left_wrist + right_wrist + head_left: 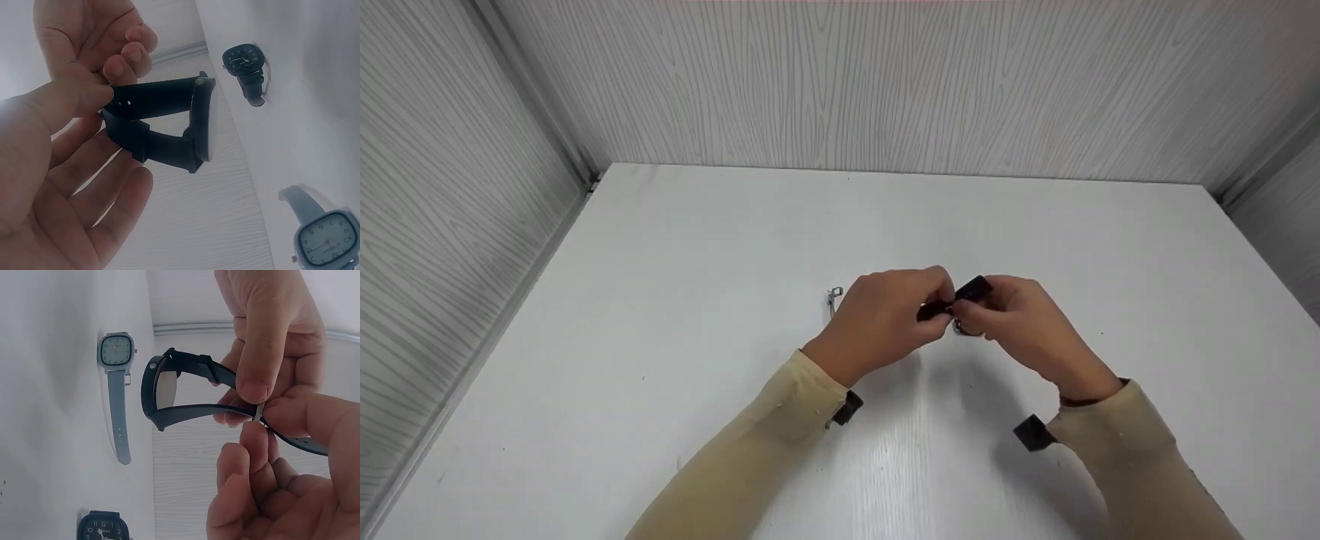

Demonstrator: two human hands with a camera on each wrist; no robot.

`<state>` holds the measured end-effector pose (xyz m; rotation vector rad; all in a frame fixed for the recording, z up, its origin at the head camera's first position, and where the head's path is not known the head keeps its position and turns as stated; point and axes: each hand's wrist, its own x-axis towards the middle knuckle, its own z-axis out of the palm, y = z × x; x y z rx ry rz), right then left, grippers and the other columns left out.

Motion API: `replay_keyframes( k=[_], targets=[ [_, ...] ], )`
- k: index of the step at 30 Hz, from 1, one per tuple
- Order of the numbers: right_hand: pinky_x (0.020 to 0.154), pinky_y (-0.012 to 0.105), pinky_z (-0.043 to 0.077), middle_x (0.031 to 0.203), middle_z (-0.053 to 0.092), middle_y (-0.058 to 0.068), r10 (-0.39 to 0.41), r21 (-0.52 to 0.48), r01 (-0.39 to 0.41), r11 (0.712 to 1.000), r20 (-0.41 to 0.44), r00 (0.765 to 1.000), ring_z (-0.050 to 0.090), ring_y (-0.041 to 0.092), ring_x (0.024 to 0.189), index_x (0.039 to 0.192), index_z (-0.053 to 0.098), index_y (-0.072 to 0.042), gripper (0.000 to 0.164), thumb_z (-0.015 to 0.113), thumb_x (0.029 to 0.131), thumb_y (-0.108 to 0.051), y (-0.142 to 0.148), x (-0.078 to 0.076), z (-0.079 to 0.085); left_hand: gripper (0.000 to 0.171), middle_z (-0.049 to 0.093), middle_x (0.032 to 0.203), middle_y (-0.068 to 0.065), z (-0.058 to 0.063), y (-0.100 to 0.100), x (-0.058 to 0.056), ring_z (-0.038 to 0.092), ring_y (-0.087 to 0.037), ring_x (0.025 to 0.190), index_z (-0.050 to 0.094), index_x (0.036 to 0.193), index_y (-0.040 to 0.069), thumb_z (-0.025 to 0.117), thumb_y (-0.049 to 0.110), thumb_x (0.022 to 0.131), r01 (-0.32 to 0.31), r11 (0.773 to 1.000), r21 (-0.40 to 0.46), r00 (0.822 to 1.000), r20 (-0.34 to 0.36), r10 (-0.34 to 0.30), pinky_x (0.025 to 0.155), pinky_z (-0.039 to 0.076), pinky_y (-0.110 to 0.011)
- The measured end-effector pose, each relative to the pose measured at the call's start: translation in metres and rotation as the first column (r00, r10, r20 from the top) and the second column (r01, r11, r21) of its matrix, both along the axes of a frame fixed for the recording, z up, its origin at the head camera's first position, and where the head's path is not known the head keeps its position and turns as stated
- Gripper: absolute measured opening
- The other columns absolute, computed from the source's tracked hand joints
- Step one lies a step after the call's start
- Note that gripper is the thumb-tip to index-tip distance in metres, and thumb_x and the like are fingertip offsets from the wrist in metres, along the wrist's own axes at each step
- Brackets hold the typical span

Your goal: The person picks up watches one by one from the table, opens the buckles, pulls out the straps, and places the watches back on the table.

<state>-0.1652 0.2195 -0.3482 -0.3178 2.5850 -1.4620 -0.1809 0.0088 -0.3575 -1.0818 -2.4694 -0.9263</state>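
Observation:
Both hands hold a black wristwatch (975, 289) above the table. In the right wrist view its strap (197, 410) runs through a metal buckle (259, 412), forming a loop, with the free end beyond it. My left hand (889, 315) pinches the strap at the buckle, thumb on top. My right hand (1020, 322) pinches the strap beside the buckle between thumb and finger. The round case (202, 119) hangs edge-on, away from the fingers. Beneath the hands lies a smaller black watch (243, 60). A pale blue-grey watch (115, 352) lies near the left hand.
The white table (697, 240) carries the two other watches. A wood-grain panel (840, 90) stands behind it, with a side panel (442, 187) at the left. Small black cameras sit on both wrists, over beige sleeves (750, 450).

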Motion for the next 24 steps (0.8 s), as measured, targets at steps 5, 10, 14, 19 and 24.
replay_keyframes(
  k=[5, 10, 14, 19, 24],
  targets=[
    [0.075, 0.031, 0.048, 0.088, 0.067, 0.009, 0.021, -0.026, -0.021, 0.999, 0.021, 1.000, 0.060, 0.022, 0.084, 0.101, 0.070, -0.003, 0.019, 0.065, 0.101, -0.021, 0.0021, -0.0009, 0.0008, 0.006, 0.068, 0.086, 0.007, 0.0007, -0.0003, 0.0001, 0.056, -0.004, 0.075, 0.067, 0.094, 0.014, 0.070, 0.010, 0.091, 0.002, 1.000, 0.001, 0.999, 0.047, -0.002, 0.067, 0.045, -0.022],
    [0.073, 0.029, 0.048, 0.086, 0.064, 0.009, 0.063, -0.137, -0.055, 0.989, 0.055, 0.996, 0.057, 0.022, 0.084, 0.100, 0.065, 0.003, 0.020, 0.065, 0.101, -0.017, 0.0050, -0.0018, 0.0004, 0.006, 0.067, 0.088, 0.005, 0.0036, 0.0001, 0.0019, 0.056, -0.006, 0.077, 0.068, 0.095, 0.013, 0.069, 0.009, 0.090, -0.009, 1.000, 0.008, 0.992, 0.123, 0.008, 0.069, 0.046, -0.022],
    [0.072, 0.028, 0.047, 0.084, 0.063, 0.008, 0.089, -0.189, -0.071, 0.979, 0.088, 0.992, 0.055, 0.022, 0.082, 0.099, 0.063, 0.005, 0.023, 0.066, 0.101, -0.017, 0.0071, -0.0019, 0.0000, 0.006, 0.065, 0.087, 0.006, 0.0045, 0.0007, 0.0021, 0.055, -0.006, 0.076, 0.067, 0.094, 0.014, 0.068, 0.010, 0.090, -0.019, 1.000, -0.006, 0.991, 0.134, 0.020, 0.068, 0.046, -0.022],
    [0.072, 0.029, 0.046, 0.085, 0.065, 0.010, 0.049, -0.134, -0.040, 0.990, 0.061, 0.997, 0.057, 0.022, 0.081, 0.100, 0.065, 0.003, 0.020, 0.065, 0.101, -0.016, 0.0054, -0.0018, -0.0008, 0.009, 0.062, 0.082, 0.007, 0.0027, 0.0021, 0.0018, 0.054, -0.006, 0.072, 0.067, 0.096, 0.014, 0.068, 0.009, 0.089, -0.021, 1.000, -0.018, 0.998, 0.056, 0.022, 0.065, 0.045, -0.023],
    [0.072, 0.029, 0.049, 0.089, 0.070, 0.012, 0.014, -0.072, -0.014, 0.997, -0.002, 1.000, 0.062, 0.031, 0.083, 0.102, 0.068, 0.000, 0.014, 0.064, 0.100, -0.014, 0.0006, -0.0015, -0.0003, 0.013, 0.061, 0.079, 0.007, 0.0026, 0.0016, 0.0026, 0.054, -0.006, 0.071, 0.064, 0.100, 0.014, 0.069, 0.011, 0.089, -0.046, 0.999, -0.023, 0.996, 0.070, 0.048, 0.064, 0.045, -0.023]
  ],
)
